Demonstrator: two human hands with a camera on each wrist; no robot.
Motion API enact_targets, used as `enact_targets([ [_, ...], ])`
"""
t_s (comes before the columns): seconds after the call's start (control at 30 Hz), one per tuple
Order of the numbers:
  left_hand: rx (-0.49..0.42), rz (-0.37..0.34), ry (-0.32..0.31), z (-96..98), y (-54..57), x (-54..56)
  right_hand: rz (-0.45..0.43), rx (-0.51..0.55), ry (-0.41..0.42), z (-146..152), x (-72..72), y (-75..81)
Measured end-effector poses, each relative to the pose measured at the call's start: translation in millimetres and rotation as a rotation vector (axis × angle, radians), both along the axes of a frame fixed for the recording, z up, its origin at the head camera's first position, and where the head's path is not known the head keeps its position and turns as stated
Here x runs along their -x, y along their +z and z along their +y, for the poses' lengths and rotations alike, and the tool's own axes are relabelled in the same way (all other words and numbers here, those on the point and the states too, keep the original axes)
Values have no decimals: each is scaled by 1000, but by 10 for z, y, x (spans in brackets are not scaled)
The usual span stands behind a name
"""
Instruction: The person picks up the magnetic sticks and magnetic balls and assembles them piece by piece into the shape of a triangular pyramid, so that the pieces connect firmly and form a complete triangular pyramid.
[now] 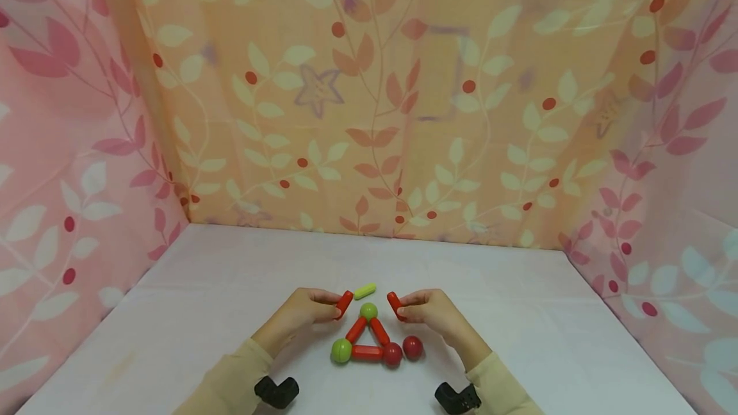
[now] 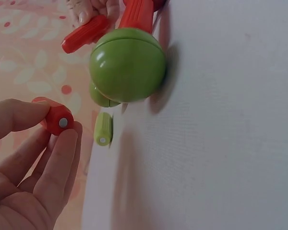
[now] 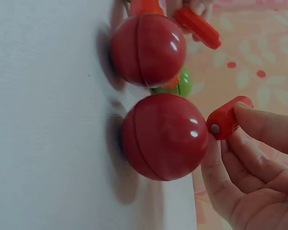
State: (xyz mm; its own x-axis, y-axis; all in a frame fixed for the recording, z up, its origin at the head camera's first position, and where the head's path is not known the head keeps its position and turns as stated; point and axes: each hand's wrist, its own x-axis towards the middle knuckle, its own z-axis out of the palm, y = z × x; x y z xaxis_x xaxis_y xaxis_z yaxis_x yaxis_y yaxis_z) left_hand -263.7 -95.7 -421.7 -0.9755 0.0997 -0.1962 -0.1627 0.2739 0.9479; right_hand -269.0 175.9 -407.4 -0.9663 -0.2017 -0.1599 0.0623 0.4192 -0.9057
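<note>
My left hand [image 1: 311, 307] pinches a red rod [image 1: 344, 305] between thumb and fingers, left of the triangle's top; a silvery disc shows on the rod's end in the left wrist view. On the other side my right hand [image 1: 429, 311] pinches a second red rod [image 1: 395, 305], also with a silvery end. Between and below the hands lies a triangle of three red rods [image 1: 367, 353] joined by balls: a green ball [image 1: 368, 311] at the top, another green ball [image 1: 341, 351] at lower left and a red ball [image 1: 393, 355] at lower right.
A loose red ball [image 1: 412, 348] sits just right of the triangle. Behind its top lies a yellow-green rod [image 1: 365, 291]. The white tabletop [image 1: 490, 300] is bounded by patterned cloth [image 1: 369, 146] at the back and sides.
</note>
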Motion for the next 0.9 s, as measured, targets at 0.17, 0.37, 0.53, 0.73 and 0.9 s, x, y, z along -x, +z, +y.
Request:
enact_targets([
  [0.17,13,10,-34,12,15,-24,1,-7,35,-1,-50,-8],
  [0.37,22,17,-54,0,19,-68,9,22,60,5,-95,-21],
  [0.53,9,39,-96,-25,12,-129,-2,32,70,15,-149,-10],
  [0.73,-10,48,-140,-47,-2,-189,-10,50,85,36,-206,-11],
  [0.9,15,74,-166,-41,12,-214,-5,78,104,52,-225,-12],
])
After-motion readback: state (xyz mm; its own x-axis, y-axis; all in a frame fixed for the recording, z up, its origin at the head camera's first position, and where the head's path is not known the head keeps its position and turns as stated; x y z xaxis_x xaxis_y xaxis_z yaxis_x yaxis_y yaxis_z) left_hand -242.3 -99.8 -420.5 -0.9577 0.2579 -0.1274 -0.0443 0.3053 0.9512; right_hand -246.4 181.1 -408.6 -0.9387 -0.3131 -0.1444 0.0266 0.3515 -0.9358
